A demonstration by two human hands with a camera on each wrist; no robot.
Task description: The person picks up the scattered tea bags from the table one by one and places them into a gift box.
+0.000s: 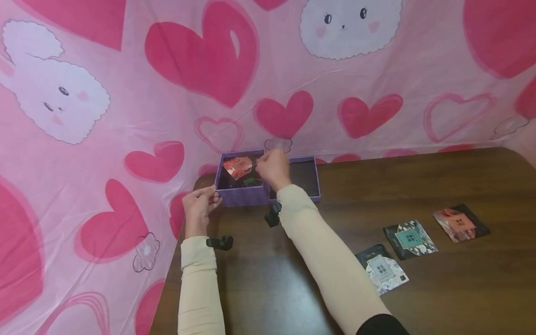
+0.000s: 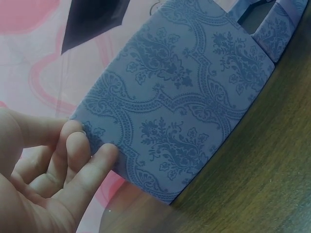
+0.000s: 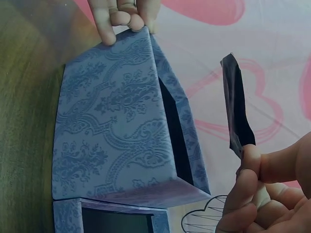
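Note:
A purple patterned box [image 1: 242, 195] stands open at the table's far left. At its front left corner, my left hand [image 1: 200, 204] holds the wall between thumb and fingers; the left wrist view shows this hand [image 2: 53, 170] at the corner. My right hand [image 1: 274, 170] pinches a flat packet [image 1: 238, 167] by one edge over the box. Its face is red-orange; in the right wrist view the dark packet [image 3: 236, 104] appears almost edge-on, above the right hand [image 3: 267, 189]. A green-marked item [image 1: 251, 182] shows inside the box, partly hidden.
The box's shallow other half [image 1: 305, 178], dark inside, lies against its right side. Farther right on the wooden table [image 1: 264, 280] lie a white-labelled packet [image 1: 386, 272], a green-labelled packet [image 1: 410, 239] and a red-orange packet [image 1: 461, 223]. A pink heart-print cloth [image 1: 201, 61] hangs behind.

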